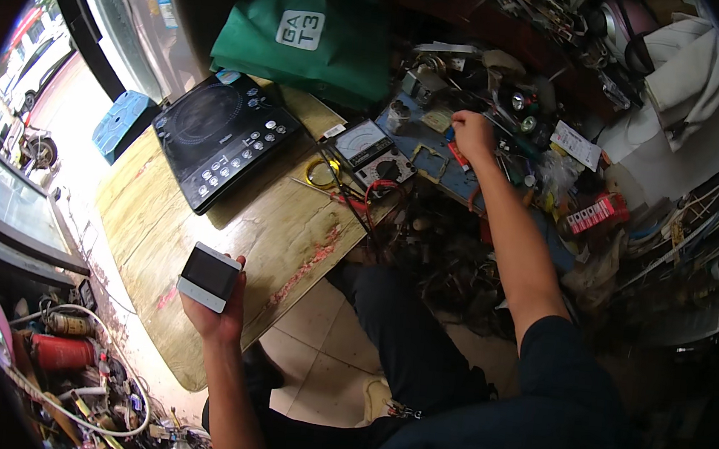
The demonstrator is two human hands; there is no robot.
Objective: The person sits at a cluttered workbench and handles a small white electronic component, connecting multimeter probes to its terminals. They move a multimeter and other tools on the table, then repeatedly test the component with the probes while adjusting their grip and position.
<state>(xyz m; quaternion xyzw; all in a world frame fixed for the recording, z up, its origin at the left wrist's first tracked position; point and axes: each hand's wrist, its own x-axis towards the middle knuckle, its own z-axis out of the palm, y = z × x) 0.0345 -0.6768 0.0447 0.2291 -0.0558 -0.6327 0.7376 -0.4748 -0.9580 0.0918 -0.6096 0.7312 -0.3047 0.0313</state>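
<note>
In the clasp of the left hand (217, 310), low and left of the view: a small grey box (209, 276) with a dark glossy face, pinned between thumb on one edge and fingers wrapped behind, lifted off the wooden table (205, 228) just past the fingertips. Gripped firmly, face tilted up.

Far across from it, at the end of an outstretched arm: the right hand (472, 136), knuckles up, fingers curled down into the clutter on a blue work board (434, 158). Impossible to tell whether clenched on anything or merely touching. Just below those fingers, a red-handled tool (458, 156); to their left, two dial meters (365, 144), side by side, then a yellow wire coil (321, 172).

Further out from the left fingers, up the table: a black induction cooktop (226, 136) lying flat, and beyond it a green bag (307, 40).

By the look of it, a fetching step: box kept ready in one hand, tool hunted for with the other. Calls next for a sure pinch on one item among the loose parts, a clean lift clear of the tangled leads, and a steady hold on the box meanwhile.
</note>
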